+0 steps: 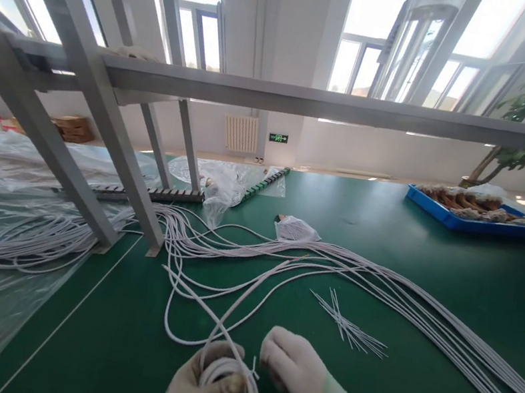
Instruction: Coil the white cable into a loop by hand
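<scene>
My left hand [192,391], in a pale glove, grips a wound coil of white cable [233,388] near the bottom edge of the view. My right hand [296,368], also gloved, pinches a thin white tie [255,366] at the coil's right side. The cable's loose end [204,295] runs up from the coil across the green table [433,267]. A small bundle of thin white ties [351,327] lies just beyond my right hand.
Long white cables [447,331] fan out to the right. More cables [21,242] lie on clear plastic sheeting at left. Grey metal frame legs [113,150] stand on the table. A blue tray [472,216] sits far right, a small plastic bag [294,229] in the middle.
</scene>
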Demonstrator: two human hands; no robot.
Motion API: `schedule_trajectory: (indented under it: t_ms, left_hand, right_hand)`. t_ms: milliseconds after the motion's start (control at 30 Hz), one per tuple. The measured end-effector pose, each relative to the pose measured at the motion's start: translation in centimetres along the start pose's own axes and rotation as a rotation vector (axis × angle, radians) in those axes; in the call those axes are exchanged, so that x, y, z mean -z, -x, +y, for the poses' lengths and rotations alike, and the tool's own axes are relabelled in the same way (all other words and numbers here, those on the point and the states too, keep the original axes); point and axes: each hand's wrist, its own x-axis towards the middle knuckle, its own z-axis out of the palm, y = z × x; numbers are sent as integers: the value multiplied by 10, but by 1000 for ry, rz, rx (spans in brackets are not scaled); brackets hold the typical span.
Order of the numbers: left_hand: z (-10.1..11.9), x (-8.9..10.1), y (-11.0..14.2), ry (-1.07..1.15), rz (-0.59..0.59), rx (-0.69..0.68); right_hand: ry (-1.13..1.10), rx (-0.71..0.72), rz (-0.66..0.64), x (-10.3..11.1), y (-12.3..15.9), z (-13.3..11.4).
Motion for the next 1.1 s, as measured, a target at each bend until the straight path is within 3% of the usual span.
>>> schedule_trajectory:
  t_ms: [67,133,300,367,433,533,600,667,767,833,900,1000,1067,1100]
  left_hand:
    - [0,2,-2,134,-24,5]
    - [4,2,0,168,-61,38]
    - [17,-1,15,125,-47,223]
    - [17,-4,17,75,-45,186]
    - [17,-8,20,-79,-28,106]
    - [18,-12,23,-301,10,11]
    - [18,-11,23,-248,-9,18]
    - [14,-6,18,-73,-28,53]
    - [7,4,11,138,-68,69]
    - [5,7,11,191,-95,86]
    - [6,7,15,206,-88,151]
    - [12,2,21,177,-70,234]
    - [16,-3,24,111,-73,192]
    - [18,-6,26,38,-61,138]
  right_hand:
    - [135,245,57,5,3,0]
    - [265,446,4,9,5,1]
    - [667,705,-13,8,4,-2]
    - [738,642,22,3,5,-6]
    - [613,378,36,-2,6,-11]
    - [189,-91,-158,-4,4,-16]
    - [-44,-209,-283,0,3,-16]
    - [-112,-142,-188,5,3,-13]
    - [54,198,12,10,5,-8]
    - [210,432,-8,11,6,-5]
    - [312,559,-59,11,6,-3]
    - [413,605,-58,6,7,-7]
    - [415,493,-26,0,8,-12]
    - [363,372,-19,-3,7,-15]
